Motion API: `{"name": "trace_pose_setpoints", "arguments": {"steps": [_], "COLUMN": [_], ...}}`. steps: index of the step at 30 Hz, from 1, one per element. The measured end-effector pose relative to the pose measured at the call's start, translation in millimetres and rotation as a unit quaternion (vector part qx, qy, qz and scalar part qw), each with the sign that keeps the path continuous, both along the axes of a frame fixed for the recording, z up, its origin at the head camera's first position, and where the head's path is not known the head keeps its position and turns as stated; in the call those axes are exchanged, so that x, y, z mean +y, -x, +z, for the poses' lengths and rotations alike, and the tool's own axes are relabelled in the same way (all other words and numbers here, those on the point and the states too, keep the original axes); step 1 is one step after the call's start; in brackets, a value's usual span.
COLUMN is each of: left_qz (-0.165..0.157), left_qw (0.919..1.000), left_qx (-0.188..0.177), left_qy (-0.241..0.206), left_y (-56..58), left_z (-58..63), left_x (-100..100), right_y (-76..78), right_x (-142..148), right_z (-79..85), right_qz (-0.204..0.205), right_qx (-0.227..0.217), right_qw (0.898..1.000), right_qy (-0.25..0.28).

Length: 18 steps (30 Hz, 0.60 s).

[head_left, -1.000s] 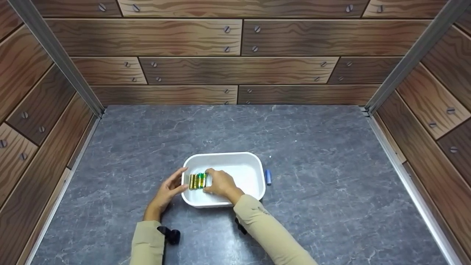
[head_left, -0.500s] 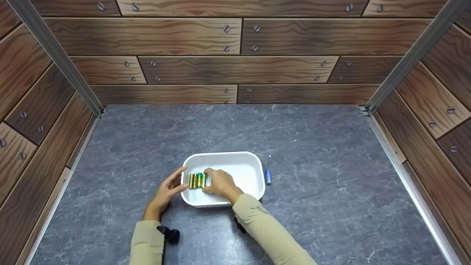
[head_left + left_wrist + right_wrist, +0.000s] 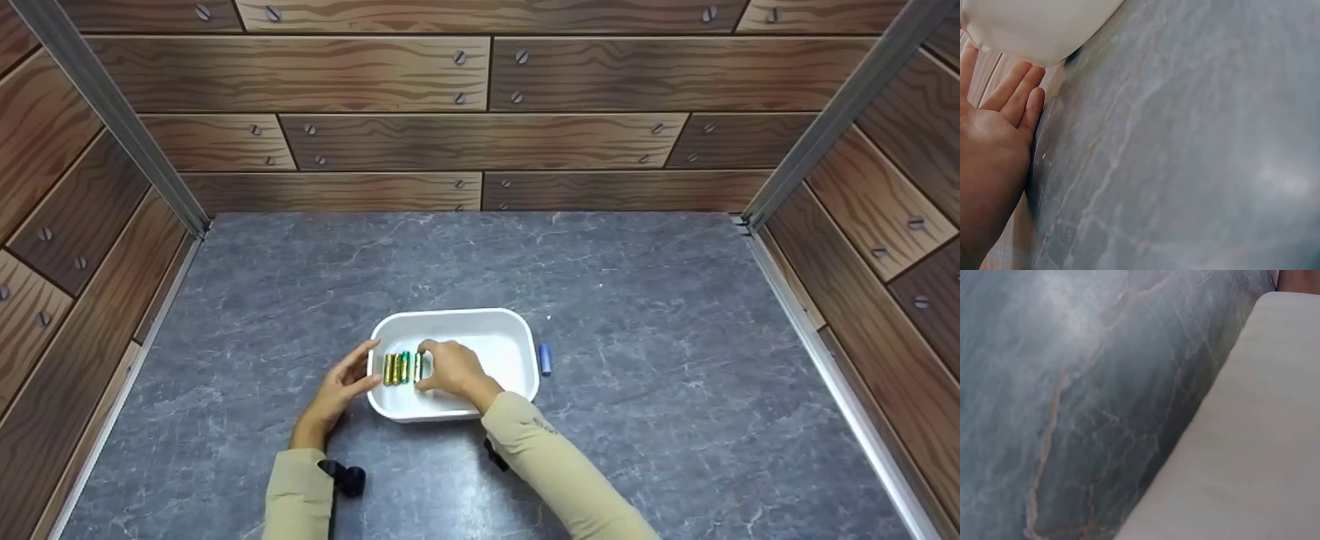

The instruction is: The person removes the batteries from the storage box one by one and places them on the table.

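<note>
In the head view a white plastic tub (image 3: 491, 322) holds a short row of gold and green batteries (image 3: 396, 368) near its left wall. Just right of that row, a gap apart, one more battery (image 3: 418, 368) stands lengthwise between the thumb and fingers of my right hand (image 3: 454, 369), which pinches it by its two ends. My left hand (image 3: 339, 386) rests at the tub's left side, fingers and thumb spread along the rim. From the left wrist, its fingers (image 3: 1015, 93) look straight against the tub's outer wall (image 3: 1039, 28). The right wrist view shows mostly sleeve (image 3: 1241, 439).
A blue cylinder (image 3: 545, 360) lies on the grey marbled table (image 3: 660, 420) close to the tub's right wall. Wood-patterned panels (image 3: 390, 75) enclose the back and both sides. Small white specks dot the table beyond the tub.
My right hand has shifted slightly right with the battery it pinches, leaving a gap between that battery and the row. The left hand stays at the tub's side.
</note>
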<state>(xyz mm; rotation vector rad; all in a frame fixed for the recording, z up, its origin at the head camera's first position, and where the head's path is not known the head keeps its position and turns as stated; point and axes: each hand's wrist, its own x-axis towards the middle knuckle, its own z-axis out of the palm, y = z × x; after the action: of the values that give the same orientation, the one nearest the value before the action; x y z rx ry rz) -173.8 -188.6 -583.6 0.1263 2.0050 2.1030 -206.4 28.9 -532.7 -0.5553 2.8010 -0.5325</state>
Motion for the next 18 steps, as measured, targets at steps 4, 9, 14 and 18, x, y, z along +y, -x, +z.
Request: {"name": "trace_pose_setpoints", "arguments": {"steps": [4,9,14,18], "left_qz": [-0.001,-0.003,-0.002,-0.002], "left_qw": [1.0,1.0,1.0,1.0], "left_qx": [-0.001,0.0,-0.004,-0.007], "left_qy": [-0.006,-0.006,-0.004,-0.002], "left_y": [0.3,0.6,1.0,0.7], "left_z": [-0.2,-0.5,-0.8,0.0], "left_x": [0.2,0.1,-0.1,-0.5], "right_y": [0.1,-0.7,-1.9,-1.6], "right_x": [3.8,9.3,15.2,20.1], "right_z": [5.6,10.3,15.7,20.3], "right_qz": [0.009,0.013,0.009,0.011], "right_qx": [0.002,0.001,-0.001,0.002], "right_qw": [1.0,1.0,0.999,0.998], "right_qy": [0.008,0.028,0.049,0.056]}}
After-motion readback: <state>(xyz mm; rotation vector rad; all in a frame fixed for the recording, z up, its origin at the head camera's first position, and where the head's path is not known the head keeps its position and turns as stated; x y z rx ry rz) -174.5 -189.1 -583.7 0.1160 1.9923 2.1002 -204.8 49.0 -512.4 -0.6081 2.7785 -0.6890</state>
